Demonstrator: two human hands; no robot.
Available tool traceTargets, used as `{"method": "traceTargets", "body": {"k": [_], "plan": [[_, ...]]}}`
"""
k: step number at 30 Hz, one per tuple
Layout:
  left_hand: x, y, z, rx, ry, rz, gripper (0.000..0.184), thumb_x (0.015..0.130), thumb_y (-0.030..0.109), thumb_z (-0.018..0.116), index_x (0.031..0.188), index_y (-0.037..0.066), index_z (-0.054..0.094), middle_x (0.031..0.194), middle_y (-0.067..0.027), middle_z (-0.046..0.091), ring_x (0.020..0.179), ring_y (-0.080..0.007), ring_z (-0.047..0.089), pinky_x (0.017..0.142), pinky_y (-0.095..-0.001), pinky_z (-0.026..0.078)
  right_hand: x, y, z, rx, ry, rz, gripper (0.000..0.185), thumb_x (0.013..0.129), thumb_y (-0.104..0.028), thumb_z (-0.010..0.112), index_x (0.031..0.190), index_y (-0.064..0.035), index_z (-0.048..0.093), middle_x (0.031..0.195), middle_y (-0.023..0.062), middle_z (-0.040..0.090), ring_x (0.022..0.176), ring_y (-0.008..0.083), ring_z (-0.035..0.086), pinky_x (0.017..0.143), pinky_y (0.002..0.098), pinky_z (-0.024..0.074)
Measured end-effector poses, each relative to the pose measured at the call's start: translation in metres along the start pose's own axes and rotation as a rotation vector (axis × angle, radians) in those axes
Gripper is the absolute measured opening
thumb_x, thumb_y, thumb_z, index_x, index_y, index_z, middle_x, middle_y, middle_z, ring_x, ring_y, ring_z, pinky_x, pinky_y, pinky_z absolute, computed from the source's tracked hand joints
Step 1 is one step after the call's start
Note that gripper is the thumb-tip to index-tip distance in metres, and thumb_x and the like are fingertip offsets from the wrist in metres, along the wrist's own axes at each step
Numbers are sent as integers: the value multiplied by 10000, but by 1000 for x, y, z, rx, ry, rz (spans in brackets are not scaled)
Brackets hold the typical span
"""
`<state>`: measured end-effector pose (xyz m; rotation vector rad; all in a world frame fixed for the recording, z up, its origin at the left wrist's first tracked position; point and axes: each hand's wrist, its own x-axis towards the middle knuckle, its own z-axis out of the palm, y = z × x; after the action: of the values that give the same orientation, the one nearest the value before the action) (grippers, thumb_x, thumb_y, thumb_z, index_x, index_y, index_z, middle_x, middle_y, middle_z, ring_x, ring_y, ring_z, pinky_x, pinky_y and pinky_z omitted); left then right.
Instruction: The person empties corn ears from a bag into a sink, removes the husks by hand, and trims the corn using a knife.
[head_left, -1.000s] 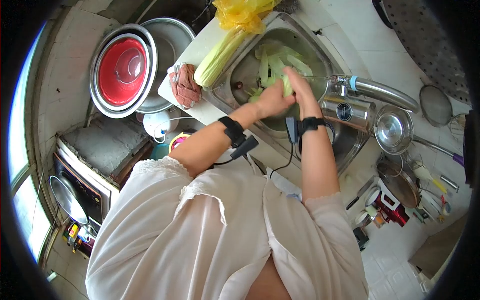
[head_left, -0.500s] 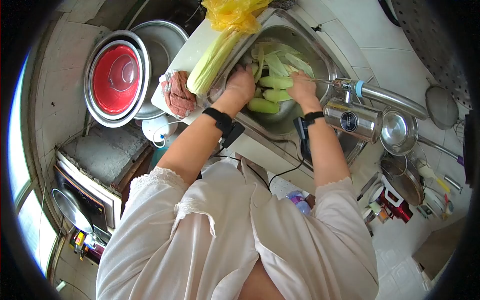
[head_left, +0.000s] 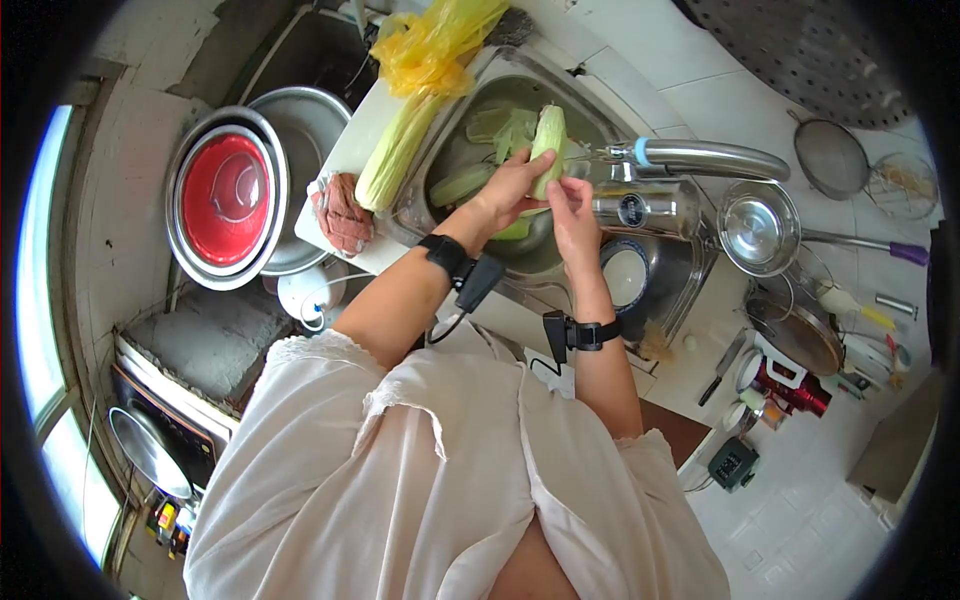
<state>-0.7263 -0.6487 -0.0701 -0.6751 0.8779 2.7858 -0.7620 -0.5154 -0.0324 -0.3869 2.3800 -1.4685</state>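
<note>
Over the sink basin (head_left: 520, 262), my left hand (head_left: 510, 188) is wrapped round a pale green ear of corn (head_left: 549, 135), thumb on top. My right hand (head_left: 574, 218) pinches at the lower end of the same ear; what its fingertips hold is too small to make out. Loose green husks (head_left: 487, 125) lie in the basin, with more green pieces below the hands. Another long ear in husk (head_left: 395, 155) rests on the counter beside the sink, its top by a yellow plastic bag (head_left: 430, 45).
A steel faucet (head_left: 710, 156) and steel cylinder (head_left: 655, 207) extend over the sink's right side. A bowl (head_left: 625, 277) sits in the second basin. A brownish cloth (head_left: 343, 214) lies at the counter's left edge, near a red basin (head_left: 222, 215). A knife (head_left: 724, 366) lies to the right.
Both hands were low and apart in the basin; they have come together, raising one ear of corn. The view has shifted, and the bowl in the second basin now shows.
</note>
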Motion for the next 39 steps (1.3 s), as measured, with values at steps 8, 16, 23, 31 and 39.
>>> {"method": "traceTargets", "body": {"k": [8,16,23,31,39], "plan": [[-12,22,4,353,67,270,522,942,219,743,1371,11,532,1199,-101,692,1053,-202,660,920,-331,532,40,-8,8,218,-1,-22,465,957,-460,739,1066,-11,683,966,59,668,888,144,584,793,331,473],[-24,25,-4,926,250,506,702,786,66,854,1406,24,526,1237,-145,684,1136,-191,650,986,-330,514,48,20,0,121,-142,68,431,1033,-400,648,1009,25,720,853,15,664,807,112,542,759,302,453],[-30,37,-8,477,112,252,569,941,271,768,1423,64,547,1211,-99,677,1066,-160,638,919,-293,515,47,18,-2,83,-182,160,405,1063,-389,601,1117,-1,708,922,26,667,838,120,557,789,315,469],[-34,33,-22,398,171,201,404,1005,321,701,1306,52,696,1082,-77,738,867,-120,652,767,-270,529,39,-48,7,202,-169,201,505,1027,-495,628,1311,-78,637,995,-4,660,897,112,586,834,310,495],[-35,44,-26,196,208,185,328,1055,263,606,1167,-19,732,1006,-65,748,831,-131,668,775,-304,543,47,-24,12,321,-292,132,397,1064,-407,601,1312,-98,629,1135,-4,694,988,96,643,866,287,515]]}}
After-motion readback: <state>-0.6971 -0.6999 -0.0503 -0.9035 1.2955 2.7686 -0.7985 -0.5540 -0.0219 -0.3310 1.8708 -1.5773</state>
